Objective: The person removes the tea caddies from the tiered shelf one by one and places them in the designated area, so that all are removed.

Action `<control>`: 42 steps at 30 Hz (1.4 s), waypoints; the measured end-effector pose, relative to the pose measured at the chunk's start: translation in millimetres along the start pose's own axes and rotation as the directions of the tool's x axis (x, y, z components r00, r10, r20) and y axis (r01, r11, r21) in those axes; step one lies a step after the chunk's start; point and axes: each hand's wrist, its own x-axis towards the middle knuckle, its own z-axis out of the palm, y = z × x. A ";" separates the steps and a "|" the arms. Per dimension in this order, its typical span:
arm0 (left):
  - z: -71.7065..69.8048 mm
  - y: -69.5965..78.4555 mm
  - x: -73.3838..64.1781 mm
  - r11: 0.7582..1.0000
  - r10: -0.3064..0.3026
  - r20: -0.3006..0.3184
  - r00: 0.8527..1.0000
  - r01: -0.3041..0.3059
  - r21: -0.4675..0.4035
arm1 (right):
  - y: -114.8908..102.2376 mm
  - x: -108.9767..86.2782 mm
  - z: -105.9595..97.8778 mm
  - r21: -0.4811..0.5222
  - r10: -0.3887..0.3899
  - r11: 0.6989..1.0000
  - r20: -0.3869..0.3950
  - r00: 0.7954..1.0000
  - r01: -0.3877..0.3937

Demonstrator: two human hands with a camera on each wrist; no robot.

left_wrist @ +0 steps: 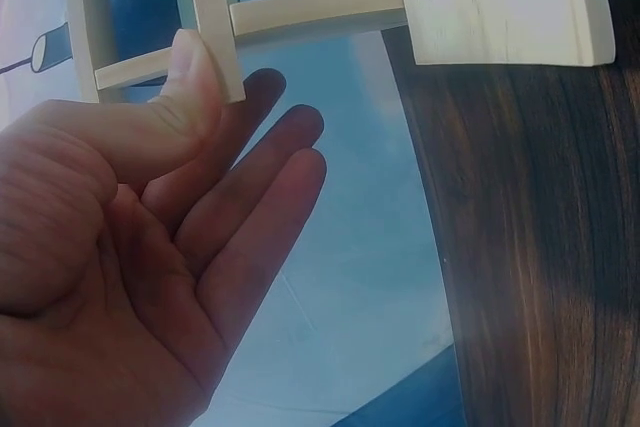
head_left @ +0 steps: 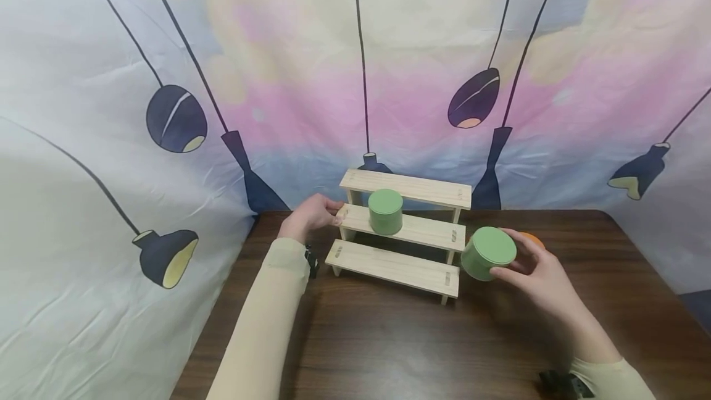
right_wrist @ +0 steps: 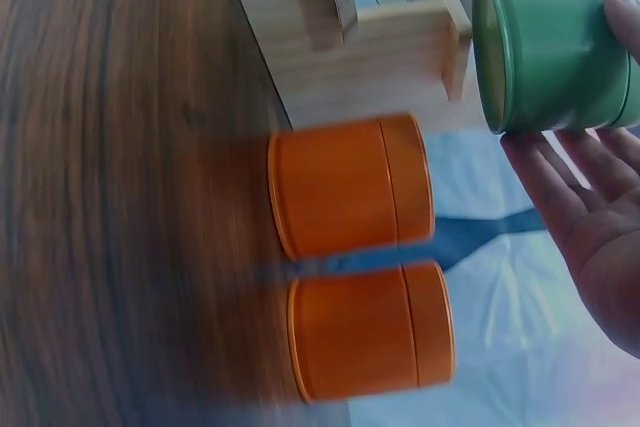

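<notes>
In the head view, a green canister (head_left: pixel 489 254) is held lid-up by the right hand (head_left: pixel 539 276), raised just beside the right end of a three-tiered wooden rack (head_left: pixel 416 228), pinched between thumb and fingers. A second green canister (head_left: pixel 386 212) is borne by the middle tier, whose left end is gripped by the left hand (head_left: pixel 313 213). The held one is best carried level and well wide of the tier corners. The surface (head_left: pixel 389 344) is dark and wood-grained, backed by a pastel cloth (head_left: pixel 300 36) printed with dark lamps (head_left: pixel 176 119). In the left wrist view, the thumb is pressed to the tier's end, three fingers being extended and spread; the index finger is hidden. A light, steady grip would be advised, as the rack could probably be shifted by a hard pull. In the right wrist view, the hand is partly cut off by the frame; two orange canisters (right_wrist: pixel 350 187) (right_wrist: pixel 370 332) are seen upright on the surface near the rack, and should be given clearance.
</notes>
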 end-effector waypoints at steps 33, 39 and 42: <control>3.0 4.9 -2.5 1.000 -0.009 -0.006 1.000 0.010 0.025 | 29.1 -32.8 -88.7 -0.099 0.252 0.952 -0.293 0.922 -0.291; 2.8 4.5 -1.1 1.000 -0.013 -0.005 1.000 0.014 0.015 | 31.5 -34.1 -94.6 -0.007 0.304 0.945 -0.348 0.887 -0.326; 3.0 3.6 -0.6 1.000 -0.017 -0.003 1.000 0.017 0.013 | 32.1 -35.4 -97.1 0.011 0.329 0.937 -0.370 0.869 -0.350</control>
